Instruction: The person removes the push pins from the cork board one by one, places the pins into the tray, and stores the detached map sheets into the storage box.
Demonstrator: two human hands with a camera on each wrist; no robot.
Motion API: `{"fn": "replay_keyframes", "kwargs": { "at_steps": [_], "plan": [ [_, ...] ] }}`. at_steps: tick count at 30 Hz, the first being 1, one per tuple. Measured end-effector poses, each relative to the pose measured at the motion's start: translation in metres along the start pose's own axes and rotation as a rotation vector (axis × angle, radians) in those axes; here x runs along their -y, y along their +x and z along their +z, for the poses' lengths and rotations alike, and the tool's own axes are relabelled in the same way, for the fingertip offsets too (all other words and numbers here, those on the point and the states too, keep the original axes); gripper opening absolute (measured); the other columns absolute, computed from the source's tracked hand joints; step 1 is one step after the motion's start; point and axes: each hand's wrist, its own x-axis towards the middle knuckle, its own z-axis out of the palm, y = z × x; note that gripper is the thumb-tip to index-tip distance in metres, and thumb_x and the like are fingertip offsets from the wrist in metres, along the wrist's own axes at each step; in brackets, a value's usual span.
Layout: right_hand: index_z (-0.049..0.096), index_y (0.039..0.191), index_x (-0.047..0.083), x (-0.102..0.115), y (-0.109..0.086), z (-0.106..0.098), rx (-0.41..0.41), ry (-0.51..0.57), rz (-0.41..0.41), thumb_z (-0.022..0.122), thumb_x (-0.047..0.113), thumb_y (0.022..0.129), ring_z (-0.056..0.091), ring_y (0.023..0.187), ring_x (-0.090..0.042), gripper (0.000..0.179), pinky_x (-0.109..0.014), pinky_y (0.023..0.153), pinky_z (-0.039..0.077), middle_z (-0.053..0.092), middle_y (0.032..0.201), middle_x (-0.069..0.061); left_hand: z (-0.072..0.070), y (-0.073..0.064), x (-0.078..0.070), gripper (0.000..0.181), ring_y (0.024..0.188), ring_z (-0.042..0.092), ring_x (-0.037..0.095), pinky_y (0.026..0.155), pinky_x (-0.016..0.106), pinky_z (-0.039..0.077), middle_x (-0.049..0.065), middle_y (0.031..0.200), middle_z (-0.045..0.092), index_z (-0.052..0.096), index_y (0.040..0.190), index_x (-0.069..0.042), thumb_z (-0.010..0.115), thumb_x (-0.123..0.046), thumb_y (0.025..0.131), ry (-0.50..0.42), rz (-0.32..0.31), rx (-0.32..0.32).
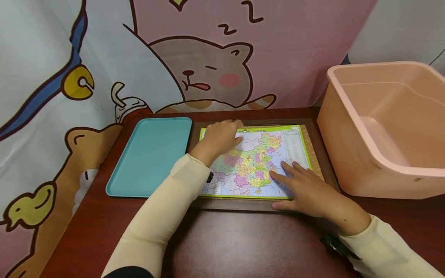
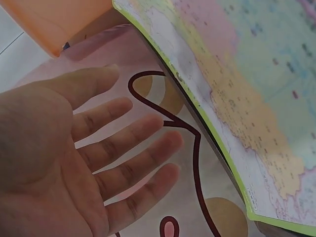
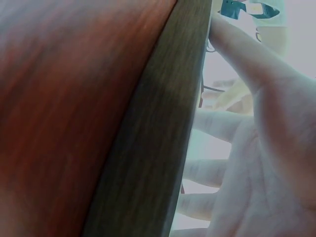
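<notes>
A colourful map sheet (image 1: 255, 148) with a lime-green border lies on a cork board with a dark wooden frame (image 1: 236, 204). My left hand (image 1: 221, 138) is over the map's upper left part. In the left wrist view its fingers are loosely spread and the palm holds nothing, with the map (image 2: 266, 89) beside it. My right hand (image 1: 309, 187) is spread over the lower right of the map, its thumb at the frame's front edge. The right wrist view shows the wooden frame (image 3: 153, 113) beside the spread hand (image 3: 276, 143).
A teal tray (image 1: 153, 154) lies flat to the left of the board. To the right stands a large peach-coloured tub (image 1: 379, 150). Behind the dark red table (image 1: 87, 231) hangs a cartoon-printed cloth (image 1: 208, 77).
</notes>
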Motion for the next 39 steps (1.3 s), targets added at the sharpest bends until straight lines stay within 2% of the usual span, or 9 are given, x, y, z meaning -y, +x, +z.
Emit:
{"fn": "replay_keyframes", "kwargs": {
  "at_steps": [6, 13, 18, 28, 33, 39],
  "plan": [
    [0.051, 0.148, 0.019, 0.0, 0.0, 0.0, 0.004, 0.0, 0.007, 0.07, 0.068, 0.08, 0.036, 0.136, -0.06, 0.086, -0.075, 0.1, 0.035, 0.039, 0.153, -0.03, 0.001, 0.008, 0.001, 0.043, 0.106, 0.066, 0.022, 0.084, 0.042, 0.056, 0.004, 0.129, 0.066, 0.058, 0.137, -0.018, 0.066, -0.033, 0.097, -0.017, 0.004, -0.026],
    [0.052, 0.147, 0.017, 0.001, -0.001, -0.001, -0.002, 0.007, -0.007, 0.071, 0.065, 0.08, 0.037, 0.135, -0.061, 0.084, -0.075, 0.1, 0.035, 0.04, 0.152, -0.03, 0.003, 0.017, 0.002, 0.041, 0.107, 0.065, 0.022, 0.085, 0.042, 0.055, 0.003, 0.132, 0.065, 0.058, 0.137, -0.018, 0.065, -0.03, 0.098, -0.031, -0.025, -0.005],
    [0.052, 0.147, 0.017, 0.001, -0.002, -0.001, -0.007, 0.004, -0.005, 0.072, 0.064, 0.08, 0.037, 0.135, -0.06, 0.084, -0.075, 0.1, 0.035, 0.04, 0.152, -0.03, 0.004, 0.023, 0.001, 0.036, 0.108, 0.065, 0.022, 0.088, 0.042, 0.056, 0.004, 0.132, 0.065, 0.06, 0.134, -0.015, 0.062, -0.026, 0.1, -0.068, -0.019, -0.01],
    [0.052, 0.147, 0.017, 0.0, -0.002, 0.001, -0.004, 0.014, 0.001, 0.073, 0.063, 0.08, 0.036, 0.136, -0.06, 0.083, -0.076, 0.1, 0.034, 0.04, 0.153, -0.029, 0.006, 0.034, -0.001, 0.035, 0.111, 0.065, 0.024, 0.089, 0.044, 0.055, 0.003, 0.133, 0.065, 0.061, 0.134, -0.016, 0.063, -0.024, 0.099, -0.022, -0.028, 0.055],
    [0.052, 0.147, 0.017, 0.0, -0.002, 0.001, 0.003, 0.016, 0.001, 0.072, 0.064, 0.081, 0.036, 0.136, -0.06, 0.084, -0.076, 0.099, 0.034, 0.04, 0.153, -0.029, 0.01, 0.04, 0.0, 0.031, 0.108, 0.065, 0.023, 0.089, 0.045, 0.054, 0.002, 0.131, 0.066, 0.063, 0.131, -0.016, 0.06, -0.02, 0.101, -0.012, -0.016, 0.069],
    [0.053, 0.146, 0.016, -0.002, -0.002, 0.0, -0.003, 0.012, -0.006, 0.074, 0.061, 0.08, 0.037, 0.135, -0.061, 0.083, -0.077, 0.098, 0.035, 0.04, 0.152, -0.03, 0.014, 0.048, 0.003, 0.029, 0.11, 0.064, 0.024, 0.091, 0.047, 0.052, 0.002, 0.128, 0.066, 0.064, 0.129, -0.017, 0.048, -0.015, 0.105, -0.015, -0.005, 0.089]
  ]
}}
